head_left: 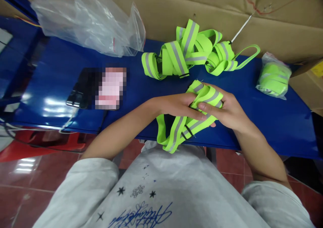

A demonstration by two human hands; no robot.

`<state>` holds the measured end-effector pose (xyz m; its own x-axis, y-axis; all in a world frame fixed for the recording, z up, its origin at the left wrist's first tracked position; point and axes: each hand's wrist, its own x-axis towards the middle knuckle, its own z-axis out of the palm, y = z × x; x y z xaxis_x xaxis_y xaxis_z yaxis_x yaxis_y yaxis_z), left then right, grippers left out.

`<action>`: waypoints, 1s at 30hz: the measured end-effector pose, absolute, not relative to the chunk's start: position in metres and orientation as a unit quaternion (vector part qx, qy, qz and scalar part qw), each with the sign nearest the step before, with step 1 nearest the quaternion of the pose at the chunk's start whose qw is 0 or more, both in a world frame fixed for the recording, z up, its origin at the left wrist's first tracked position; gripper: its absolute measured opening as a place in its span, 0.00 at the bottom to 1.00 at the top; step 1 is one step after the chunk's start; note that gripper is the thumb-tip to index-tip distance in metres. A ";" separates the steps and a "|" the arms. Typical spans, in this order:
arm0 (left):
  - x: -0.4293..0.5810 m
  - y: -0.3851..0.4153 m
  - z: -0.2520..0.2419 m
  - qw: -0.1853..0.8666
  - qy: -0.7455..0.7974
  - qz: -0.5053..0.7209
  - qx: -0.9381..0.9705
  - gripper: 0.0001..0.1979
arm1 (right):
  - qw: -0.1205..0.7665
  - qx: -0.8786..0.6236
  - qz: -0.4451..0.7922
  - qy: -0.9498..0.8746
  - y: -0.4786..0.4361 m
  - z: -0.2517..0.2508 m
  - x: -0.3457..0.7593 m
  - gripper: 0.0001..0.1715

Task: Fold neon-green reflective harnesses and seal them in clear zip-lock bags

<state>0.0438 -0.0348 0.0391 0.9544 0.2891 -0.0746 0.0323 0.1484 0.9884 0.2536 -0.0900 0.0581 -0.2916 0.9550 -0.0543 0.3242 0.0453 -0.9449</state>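
Both hands grip one neon-yellow reflective strap with a grey stripe, partly folded into a bundle over the table's front part. My left hand closes on the bundle from the left, its fingers partly hidden by the folds. On the other side my right hand wraps round it, thumb pressed on top. A loose loop of the strap, with a black slider buckle, hangs below my hands past the table edge. Behind them lies a pile of similar straps.
A clear bag with a folded strap sits at the right. Clear plastic bags lie at the back left. Two phones, a dark one and one with a blurred screen, rest on the blue table. Cardboard stands behind.
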 end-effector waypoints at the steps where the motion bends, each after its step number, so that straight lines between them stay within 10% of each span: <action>1: 0.044 -0.037 0.041 0.786 0.111 0.070 0.605 0.19 | 0.337 -0.500 0.478 -0.639 -0.091 0.059 0.253 0.33; 16: 0.048 -0.040 0.031 0.820 0.139 -0.005 0.555 0.19 | 0.410 -0.534 0.385 -0.631 -0.094 0.072 0.264 0.27; 30: 0.044 -0.036 0.035 0.754 0.124 0.051 0.643 0.18 | 0.401 -0.514 0.655 -0.383 -0.078 0.076 0.264 0.31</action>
<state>0.0443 -0.0365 0.0350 0.9639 0.2364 -0.1224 0.0834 0.1687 0.9821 0.2641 -0.0783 0.0757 -0.1505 0.9186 -0.3655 -0.1308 -0.3850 -0.9136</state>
